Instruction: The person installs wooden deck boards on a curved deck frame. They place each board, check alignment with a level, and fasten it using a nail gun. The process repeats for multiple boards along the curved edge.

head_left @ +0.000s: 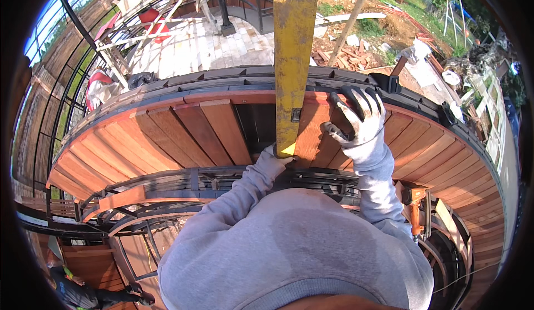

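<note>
A long yellow spirit level (pixel 292 48), scuffed and dirty, crosses the middle of the view over the curved deck of reddish wood planks (pixel 158 137). At its near end is my left hand (pixel 285 158), closed around the level's lower end; most of its fingers are hidden behind the level. To the right, my right hand (pixel 361 118), in a white glove with dark fingertips, lies over the planks by the far edge trim, thumb and fingers apart. Left of the level, a gap between planks shows the dark frame (pixel 258 123).
An orange-handled tool (pixel 415 212) hangs beside my right arm. Dark metal curved framing (pixel 194 182) runs along the near side. A black clamp-like piece (pixel 386 82) sits on the far rim. A wooden sawhorse structure (pixel 161 20) stands beyond, and another person (pixel 83 290) is at lower left.
</note>
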Tool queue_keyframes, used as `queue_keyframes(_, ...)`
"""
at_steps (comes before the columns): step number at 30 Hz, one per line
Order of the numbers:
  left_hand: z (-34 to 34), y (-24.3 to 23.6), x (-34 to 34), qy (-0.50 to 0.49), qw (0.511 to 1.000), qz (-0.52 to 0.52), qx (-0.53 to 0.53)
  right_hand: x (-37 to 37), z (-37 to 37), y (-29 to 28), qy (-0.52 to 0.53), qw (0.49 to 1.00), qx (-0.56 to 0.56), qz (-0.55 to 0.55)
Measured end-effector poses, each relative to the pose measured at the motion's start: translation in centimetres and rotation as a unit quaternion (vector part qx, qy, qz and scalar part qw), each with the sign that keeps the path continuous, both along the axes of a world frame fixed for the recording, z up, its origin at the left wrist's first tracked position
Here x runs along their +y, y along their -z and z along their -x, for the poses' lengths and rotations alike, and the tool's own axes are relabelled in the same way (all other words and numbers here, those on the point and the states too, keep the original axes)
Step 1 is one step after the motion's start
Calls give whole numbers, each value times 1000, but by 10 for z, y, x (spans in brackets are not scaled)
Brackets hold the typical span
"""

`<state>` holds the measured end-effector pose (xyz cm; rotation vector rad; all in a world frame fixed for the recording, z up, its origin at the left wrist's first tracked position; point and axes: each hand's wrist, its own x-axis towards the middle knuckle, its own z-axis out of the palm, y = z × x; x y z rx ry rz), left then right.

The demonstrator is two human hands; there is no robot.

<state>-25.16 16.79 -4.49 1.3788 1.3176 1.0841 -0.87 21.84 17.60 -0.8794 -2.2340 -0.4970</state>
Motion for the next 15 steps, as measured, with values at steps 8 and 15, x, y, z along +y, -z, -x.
queue_keyframes(8,1,-3,-3,-4,1000,-14,7,0,0,5,1,1000,9,-4)
queue_keyframes(15,-2,11,-1,-12,996,29,-81,2,-2,8,-2,1000,10,-20)
